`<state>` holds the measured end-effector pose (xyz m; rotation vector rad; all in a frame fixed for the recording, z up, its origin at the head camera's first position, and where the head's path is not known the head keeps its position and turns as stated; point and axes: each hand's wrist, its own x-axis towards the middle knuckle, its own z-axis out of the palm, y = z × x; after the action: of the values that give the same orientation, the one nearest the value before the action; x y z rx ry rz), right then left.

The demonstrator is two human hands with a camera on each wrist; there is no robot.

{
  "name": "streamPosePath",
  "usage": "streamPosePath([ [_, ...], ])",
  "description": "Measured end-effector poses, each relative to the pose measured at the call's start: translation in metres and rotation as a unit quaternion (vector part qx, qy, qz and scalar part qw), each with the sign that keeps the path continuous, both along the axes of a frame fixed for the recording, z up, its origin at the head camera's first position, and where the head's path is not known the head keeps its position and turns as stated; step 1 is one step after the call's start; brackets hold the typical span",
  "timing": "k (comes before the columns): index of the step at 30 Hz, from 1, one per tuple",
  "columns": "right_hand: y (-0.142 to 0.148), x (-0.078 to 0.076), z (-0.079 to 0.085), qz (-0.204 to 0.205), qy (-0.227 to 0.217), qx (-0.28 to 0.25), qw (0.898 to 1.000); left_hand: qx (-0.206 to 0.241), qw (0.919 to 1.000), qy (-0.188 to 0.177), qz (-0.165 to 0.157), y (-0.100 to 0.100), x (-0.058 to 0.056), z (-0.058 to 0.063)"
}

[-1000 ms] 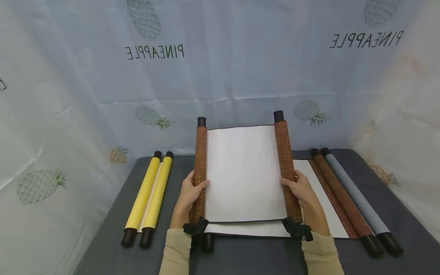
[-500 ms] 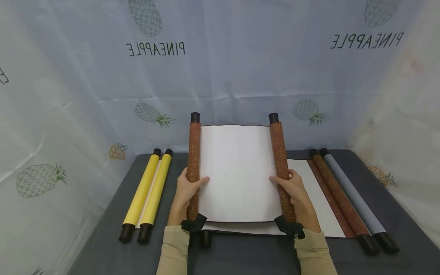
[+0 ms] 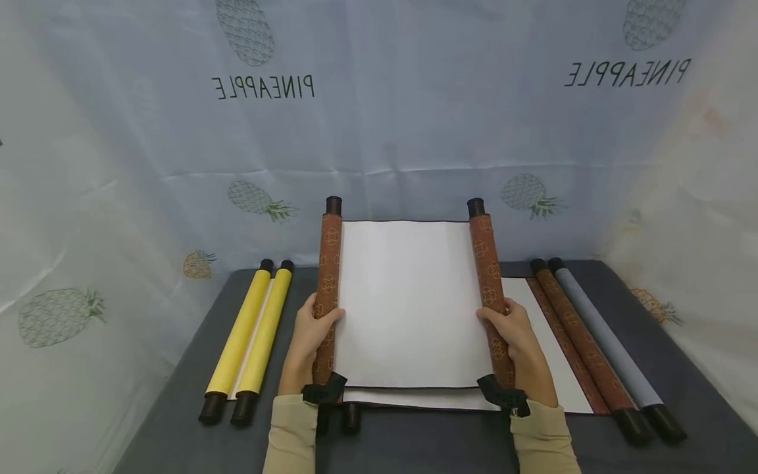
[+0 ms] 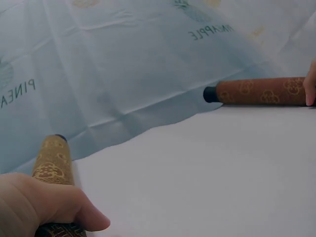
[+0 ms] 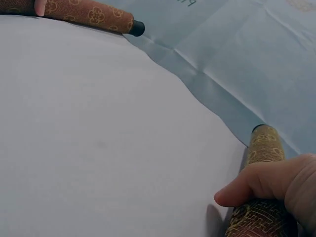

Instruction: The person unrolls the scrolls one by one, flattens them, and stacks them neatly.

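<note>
A brown patterned scroll with black end knobs is held up over the table, its blank white sheet (image 3: 411, 303) stretched between two rolls. My left hand (image 3: 310, 336) grips the left roll (image 3: 328, 276), thumb lying over the front toward the paper. The right roll (image 3: 485, 263) is in the grip of my right hand (image 3: 518, 336), its thumb also across the front. In the left wrist view the left thumb (image 4: 74, 205) crosses the gold-patterned roll. The right wrist view has the right thumb (image 5: 247, 182) bent over its roll. The fingers behind the rolls are mostly hidden.
Behind the held scroll, another partly unrolled brown scroll (image 3: 583, 336) lies on the dark table (image 3: 438, 441). A grey roll (image 3: 610, 332) lies along its right side. A yellow scroll (image 3: 269, 329) rests at left. Pineapple-print curtains (image 3: 379, 118) surround the table.
The held scroll shifted left in the view, then its two rolls moved slightly farther apart, widening the white sheet. Both hands keep their grip.
</note>
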<state>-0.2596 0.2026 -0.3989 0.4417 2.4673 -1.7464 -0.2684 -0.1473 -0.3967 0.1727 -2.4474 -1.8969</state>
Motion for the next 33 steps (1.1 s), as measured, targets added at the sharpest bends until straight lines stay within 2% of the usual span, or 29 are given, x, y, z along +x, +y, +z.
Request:
streamPosePath([
  [6, -0.004, -0.003, -0.004, -0.012, 0.006, 0.000, 1.000, -0.018, 0.9990, 0.036, 0.018, -0.007, -0.001, 0.000],
  [11, -0.006, -0.005, -0.007, -0.018, 0.018, 0.012, 1.000, -0.019, 0.9980, 0.058, 0.016, -0.013, -0.001, 0.000],
  [18, -0.005, -0.002, -0.006, -0.003, 0.019, 0.035, 0.999, -0.030, 0.9977, 0.051, 0.031, -0.018, 0.001, -0.002],
  [24, -0.005, 0.000, 0.000, 0.004, 0.007, 0.024, 1.000, -0.027, 0.9995, 0.015, 0.007, -0.014, -0.001, 0.001],
  [26, -0.005, 0.000, 0.003, 0.001, 0.006, 0.019, 1.000, -0.024, 0.9996, 0.008, 0.009, -0.011, -0.002, 0.000],
  [30, 0.001, 0.001, 0.005, -0.001, 0.010, 0.027, 1.000, -0.033, 0.9992, 0.016, 0.017, -0.005, -0.003, -0.003],
  [33, 0.007, 0.003, 0.003, -0.001, 0.020, 0.036, 0.999, -0.042, 0.9989, 0.020, 0.011, 0.000, -0.004, -0.005],
])
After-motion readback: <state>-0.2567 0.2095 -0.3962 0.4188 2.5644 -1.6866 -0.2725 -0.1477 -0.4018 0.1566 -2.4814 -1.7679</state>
